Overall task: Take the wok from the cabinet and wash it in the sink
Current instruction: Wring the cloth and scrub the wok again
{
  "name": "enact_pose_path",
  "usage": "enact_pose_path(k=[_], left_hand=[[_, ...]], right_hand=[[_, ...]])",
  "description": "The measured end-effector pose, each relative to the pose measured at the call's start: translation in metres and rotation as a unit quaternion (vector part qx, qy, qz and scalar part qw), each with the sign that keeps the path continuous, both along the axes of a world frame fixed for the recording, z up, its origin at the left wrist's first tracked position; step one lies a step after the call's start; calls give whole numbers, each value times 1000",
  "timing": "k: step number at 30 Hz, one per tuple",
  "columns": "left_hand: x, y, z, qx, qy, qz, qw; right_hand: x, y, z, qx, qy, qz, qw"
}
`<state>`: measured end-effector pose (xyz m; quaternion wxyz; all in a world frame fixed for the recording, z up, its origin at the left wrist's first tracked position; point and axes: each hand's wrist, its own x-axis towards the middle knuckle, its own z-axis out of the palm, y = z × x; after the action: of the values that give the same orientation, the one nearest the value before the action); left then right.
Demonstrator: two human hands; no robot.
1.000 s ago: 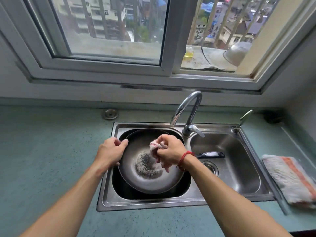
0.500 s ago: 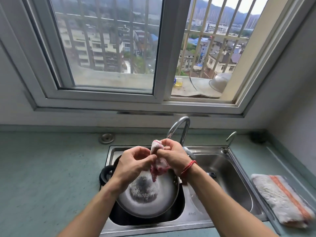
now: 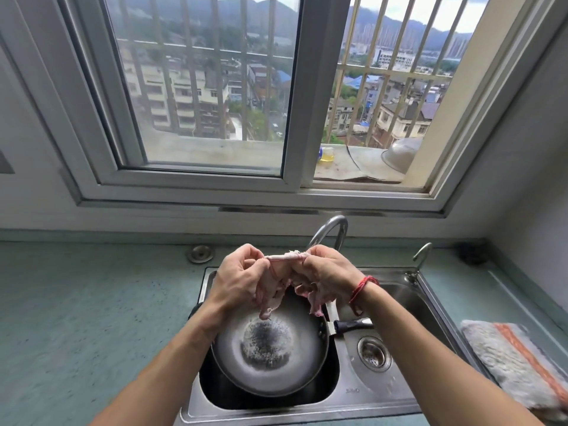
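Left hand (image 3: 239, 279) and right hand (image 3: 322, 273) both pinch a pink rag (image 3: 284, 257) (stretched between them) above the wok (image 3: 270, 361) in the sink (image 3: 347, 401).

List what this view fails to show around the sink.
Faucet spout: head view, behind the right hand and cloth; water flow unknowable.
Wok far rim: head view, covered by left hand and cloth.
Wok handle end: head view, behind right forearm.
Towel: head view, cut by right edge.
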<state>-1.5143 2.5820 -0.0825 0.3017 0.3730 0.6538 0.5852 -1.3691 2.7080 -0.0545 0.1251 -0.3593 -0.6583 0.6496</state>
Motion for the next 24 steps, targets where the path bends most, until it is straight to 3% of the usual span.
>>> enact_pose_path(k=[3,6,8,11,14,19,24], left_hand=[[-4,1,8,22,32,18,999],[-8,2,14,32,27,29,999],[-11,1,18,33,16,34,999],[-16,-1,22,33,-1,35,999],[-17,-2,23,48,-7,26,999],[-15,1,23,62,-28,29,997],[-19,2,16,73,-20,60,995]], right_hand=[[7,2,7,72,-70,-7,995],[14,8,4,205,-142,-5,968],[18,11,2,228,-102,-23,968],[21,11,4,205,24,-61,977],[18,11,6,167,89,-75,979],[17,10,4,80,113,-68,988],[28,12,-3,-133,103,30,985]])
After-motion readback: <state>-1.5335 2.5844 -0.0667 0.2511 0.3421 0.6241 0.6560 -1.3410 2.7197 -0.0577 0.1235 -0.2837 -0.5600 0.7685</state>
